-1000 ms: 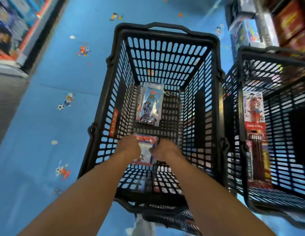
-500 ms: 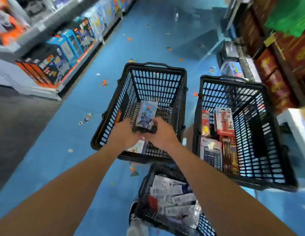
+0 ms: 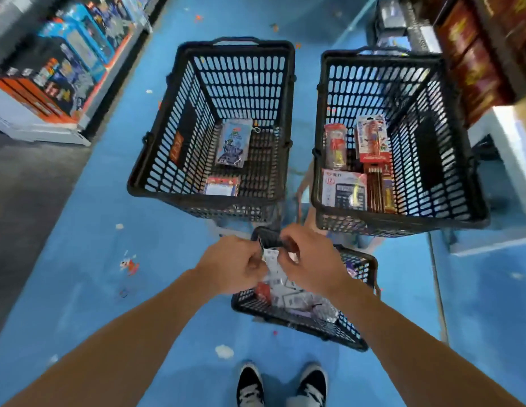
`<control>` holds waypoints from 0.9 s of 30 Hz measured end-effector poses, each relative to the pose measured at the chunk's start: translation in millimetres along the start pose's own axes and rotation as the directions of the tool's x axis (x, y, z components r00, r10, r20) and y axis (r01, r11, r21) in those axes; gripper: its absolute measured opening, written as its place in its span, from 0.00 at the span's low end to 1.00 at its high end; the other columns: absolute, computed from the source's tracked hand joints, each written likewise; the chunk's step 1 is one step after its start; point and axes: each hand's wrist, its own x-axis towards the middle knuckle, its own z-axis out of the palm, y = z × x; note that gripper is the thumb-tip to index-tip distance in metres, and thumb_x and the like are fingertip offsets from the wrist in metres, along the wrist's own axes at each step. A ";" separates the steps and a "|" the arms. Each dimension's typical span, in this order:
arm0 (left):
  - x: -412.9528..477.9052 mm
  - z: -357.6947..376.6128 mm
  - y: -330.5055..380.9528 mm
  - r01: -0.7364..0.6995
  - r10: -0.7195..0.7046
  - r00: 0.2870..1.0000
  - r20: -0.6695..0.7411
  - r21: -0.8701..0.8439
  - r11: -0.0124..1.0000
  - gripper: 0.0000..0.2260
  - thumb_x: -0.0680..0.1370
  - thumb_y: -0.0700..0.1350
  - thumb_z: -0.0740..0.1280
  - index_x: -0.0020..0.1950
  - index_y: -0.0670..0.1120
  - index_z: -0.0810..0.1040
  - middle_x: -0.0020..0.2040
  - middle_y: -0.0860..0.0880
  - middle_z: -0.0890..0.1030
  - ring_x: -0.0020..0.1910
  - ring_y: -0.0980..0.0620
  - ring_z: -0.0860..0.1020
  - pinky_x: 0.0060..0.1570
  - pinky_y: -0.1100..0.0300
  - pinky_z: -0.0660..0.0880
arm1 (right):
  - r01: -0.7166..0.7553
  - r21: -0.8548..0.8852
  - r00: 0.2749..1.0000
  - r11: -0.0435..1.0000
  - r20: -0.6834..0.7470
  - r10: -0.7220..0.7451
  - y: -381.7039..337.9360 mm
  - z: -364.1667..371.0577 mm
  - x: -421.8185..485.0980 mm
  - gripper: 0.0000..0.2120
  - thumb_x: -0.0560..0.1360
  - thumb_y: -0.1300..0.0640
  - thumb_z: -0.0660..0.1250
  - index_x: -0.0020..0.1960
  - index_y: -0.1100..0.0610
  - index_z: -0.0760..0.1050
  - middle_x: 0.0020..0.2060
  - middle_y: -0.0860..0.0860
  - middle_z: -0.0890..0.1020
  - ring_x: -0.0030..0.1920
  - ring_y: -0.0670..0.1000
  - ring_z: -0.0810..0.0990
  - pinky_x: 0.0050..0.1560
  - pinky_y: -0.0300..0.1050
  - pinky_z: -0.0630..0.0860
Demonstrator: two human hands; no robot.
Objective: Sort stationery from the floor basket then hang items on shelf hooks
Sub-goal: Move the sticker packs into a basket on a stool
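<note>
My left hand (image 3: 232, 264) and right hand (image 3: 311, 259) meet above the low black plastic mesh basket (image 3: 355, 339) nearest my feet. Fingers of both are curled inward, pinching a small white paper-labelled packet (image 3: 270, 255) between them, though blur hides the exact grip. The packet sits just over the heap of similar white packets filling that basket. Two taller black plastic mesh baskets stand beyond on the blue floor (image 3: 109, 259), side by side but apart. The left one (image 3: 167, 198) holds a blue carded packet (image 3: 234, 142) and a small red-topped packet (image 3: 222, 186). The right one (image 3: 403, 227) holds a boxed calculator (image 3: 344, 189) and red blister cards (image 3: 372, 139).
</note>
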 end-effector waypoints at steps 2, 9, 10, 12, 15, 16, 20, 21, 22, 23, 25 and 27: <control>10.4 45.8 -10.4 0.021 -0.019 0.999 0.033 -0.054 0.998 0.11 0.72 0.58 0.63 0.45 0.52 0.77 0.44 0.52 0.82 0.47 0.46 0.81 0.43 0.54 0.79 | -0.128 -0.003 0.991 0.992 0.027 0.128 35.8 40.9 -20.4 0.10 0.76 0.53 0.69 0.55 0.53 0.74 0.38 0.45 0.75 0.35 0.48 0.73 0.38 0.46 0.73; 58.1 199.9 -61.2 0.101 -0.091 0.978 0.189 -0.040 0.994 0.19 0.73 0.58 0.62 0.56 0.47 0.74 0.58 0.43 0.79 0.57 0.38 0.79 0.51 0.49 0.78 | -0.539 0.073 0.836 0.839 0.167 0.523 146.3 175.0 -70.0 0.14 0.75 0.57 0.69 0.59 0.54 0.73 0.49 0.51 0.81 0.49 0.55 0.81 0.51 0.49 0.78; 67.7 220.8 -69.9 0.129 -0.121 0.971 0.205 -0.027 0.991 0.16 0.75 0.56 0.64 0.55 0.47 0.74 0.58 0.42 0.79 0.57 0.38 0.80 0.51 0.50 0.78 | -0.574 0.062 0.807 0.816 0.209 0.552 160.0 194.5 -71.6 0.14 0.75 0.57 0.69 0.60 0.54 0.73 0.50 0.51 0.81 0.50 0.55 0.81 0.52 0.49 0.78; 90.1 265.5 -86.5 0.199 -0.195 0.952 0.235 0.008 0.980 0.15 0.77 0.52 0.68 0.57 0.44 0.76 0.59 0.41 0.80 0.58 0.38 0.80 0.52 0.52 0.77 | -0.631 0.041 0.748 0.774 0.295 0.594 187.7 234.6 -70.1 0.12 0.75 0.57 0.69 0.58 0.55 0.74 0.53 0.52 0.82 0.53 0.56 0.81 0.53 0.47 0.77; 123.2 331.7 -107.9 0.308 -0.292 0.890 0.349 0.009 0.951 0.17 0.79 0.50 0.67 0.61 0.40 0.77 0.59 0.40 0.81 0.60 0.40 0.80 0.55 0.54 0.77 | -0.654 0.056 0.712 0.755 0.385 0.587 225.3 295.0 -60.4 0.08 0.77 0.59 0.66 0.55 0.58 0.74 0.55 0.57 0.81 0.56 0.60 0.80 0.52 0.49 0.78; 133.0 352.5 -114.9 0.328 -0.306 0.876 0.372 0.003 0.945 0.17 0.79 0.50 0.67 0.62 0.40 0.77 0.59 0.41 0.81 0.59 0.41 0.80 0.56 0.55 0.78 | -0.667 0.047 0.690 0.744 0.415 0.593 236.7 314.1 -55.5 0.09 0.77 0.59 0.65 0.57 0.59 0.75 0.56 0.58 0.80 0.57 0.60 0.80 0.53 0.51 0.78; 180.0 421.2 -141.9 0.313 -0.302 0.855 0.422 0.045 0.949 0.17 0.78 0.52 0.64 0.60 0.42 0.80 0.48 0.45 0.80 0.47 0.46 0.77 0.48 0.55 0.77 | -0.678 0.023 0.614 0.735 0.567 0.549 279.1 370.3 -27.3 0.06 0.74 0.57 0.64 0.41 0.59 0.70 0.38 0.54 0.74 0.39 0.51 0.74 0.34 0.40 0.67; 190.1 430.8 -144.3 0.327 -0.319 0.842 0.435 0.059 0.943 0.17 0.79 0.52 0.65 0.60 0.41 0.79 0.48 0.45 0.79 0.48 0.44 0.78 0.46 0.57 0.74 | -0.672 0.013 0.600 0.741 0.595 0.534 290.3 382.6 -18.6 0.07 0.75 0.59 0.65 0.40 0.58 0.68 0.37 0.52 0.72 0.37 0.50 0.71 0.31 0.40 0.64; 200.0 441.4 -147.5 0.331 -0.324 0.835 0.445 0.066 0.941 0.18 0.80 0.53 0.67 0.60 0.40 0.79 0.50 0.44 0.80 0.51 0.43 0.80 0.45 0.57 0.74 | -0.667 -0.001 0.589 0.745 0.611 0.529 303.0 395.9 -10.0 0.07 0.77 0.61 0.64 0.42 0.59 0.69 0.37 0.53 0.72 0.37 0.50 0.71 0.30 0.39 0.64; 209.5 448.7 -148.7 0.332 -0.330 0.827 0.455 0.078 0.940 0.19 0.79 0.54 0.69 0.62 0.40 0.79 0.53 0.43 0.82 0.53 0.43 0.82 0.46 0.58 0.75 | -0.663 -0.011 0.585 0.748 0.616 0.528 314.7 407.2 -0.8 0.04 0.79 0.62 0.64 0.45 0.60 0.71 0.38 0.54 0.74 0.38 0.50 0.71 0.32 0.39 0.65; 221.4 459.3 -146.4 0.348 -0.356 0.811 0.464 0.106 0.931 0.23 0.78 0.58 0.71 0.64 0.42 0.79 0.57 0.43 0.83 0.55 0.45 0.83 0.49 0.58 0.78 | -0.679 0.010 0.566 0.734 0.643 0.516 334.8 425.9 15.8 0.06 0.77 0.63 0.63 0.50 0.63 0.77 0.44 0.62 0.80 0.41 0.54 0.76 0.40 0.42 0.71; 232.0 466.3 -146.0 0.326 -0.361 0.820 0.444 0.156 0.932 0.22 0.80 0.58 0.70 0.66 0.43 0.78 0.61 0.44 0.83 0.58 0.46 0.83 0.50 0.59 0.77 | -0.695 0.021 0.541 0.719 0.673 0.504 345.4 435.1 30.9 0.12 0.77 0.62 0.62 0.57 0.64 0.80 0.53 0.62 0.84 0.45 0.55 0.82 0.43 0.47 0.75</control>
